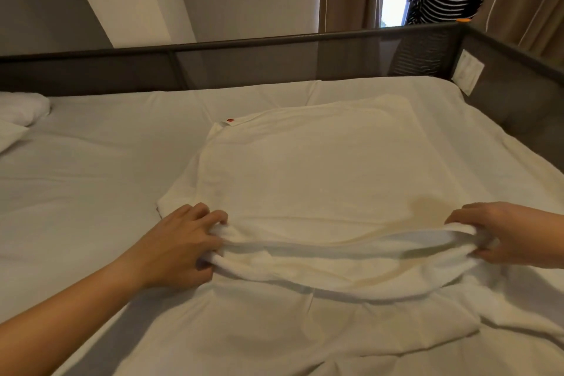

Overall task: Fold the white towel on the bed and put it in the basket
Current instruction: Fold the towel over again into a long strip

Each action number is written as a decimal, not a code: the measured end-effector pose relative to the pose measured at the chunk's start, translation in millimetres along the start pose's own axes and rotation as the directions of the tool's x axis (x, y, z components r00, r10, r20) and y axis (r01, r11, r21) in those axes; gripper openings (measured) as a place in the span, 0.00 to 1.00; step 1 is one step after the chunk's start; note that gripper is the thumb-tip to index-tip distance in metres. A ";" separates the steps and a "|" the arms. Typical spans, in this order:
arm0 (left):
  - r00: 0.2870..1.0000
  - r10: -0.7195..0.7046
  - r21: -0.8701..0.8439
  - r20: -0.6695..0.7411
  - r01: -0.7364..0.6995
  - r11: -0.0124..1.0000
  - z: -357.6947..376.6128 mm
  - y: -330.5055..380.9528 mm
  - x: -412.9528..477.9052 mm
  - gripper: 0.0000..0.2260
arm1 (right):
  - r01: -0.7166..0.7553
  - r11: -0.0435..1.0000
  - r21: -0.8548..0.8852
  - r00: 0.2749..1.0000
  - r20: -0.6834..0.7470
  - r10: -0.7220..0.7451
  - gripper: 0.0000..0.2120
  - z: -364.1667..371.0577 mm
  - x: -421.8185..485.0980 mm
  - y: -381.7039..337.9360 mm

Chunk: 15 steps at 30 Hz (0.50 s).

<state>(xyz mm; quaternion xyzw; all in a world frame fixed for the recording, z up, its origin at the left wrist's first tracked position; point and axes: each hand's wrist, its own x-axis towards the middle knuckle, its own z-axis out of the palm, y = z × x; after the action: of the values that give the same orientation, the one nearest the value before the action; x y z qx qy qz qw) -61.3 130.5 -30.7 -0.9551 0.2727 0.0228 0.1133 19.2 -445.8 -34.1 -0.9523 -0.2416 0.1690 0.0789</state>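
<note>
Fingers of the left hand [180,246] and right hand [515,233] pinch the near fold of the cream-white terry towel [320,180] — one at each end — spread on the white-sheeted bed [85,168].

White-sheeted bed [91,180], white towel [320,168] spread flat on it, pillow [21,107] at far left corner

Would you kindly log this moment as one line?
stage: folding | left hand: gripping towel edge | right hand: gripping same edge | basket: unseen
</note>
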 end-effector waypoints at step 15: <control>0.979 -0.201 0.098 0.013 0.199 0.975 13.2 -20.6 -25.9 0.10 | -0.063 0.997 -0.045 0.998 0.002 0.063 0.20 -1.0 -2.5 0.9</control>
<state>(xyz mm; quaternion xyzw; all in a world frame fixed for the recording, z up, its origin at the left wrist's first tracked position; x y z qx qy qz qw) -72.2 163.9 -36.5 -0.9708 0.1747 0.0092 0.1641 17.9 -447.9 -32.7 -0.9607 -0.2152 0.1675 0.0515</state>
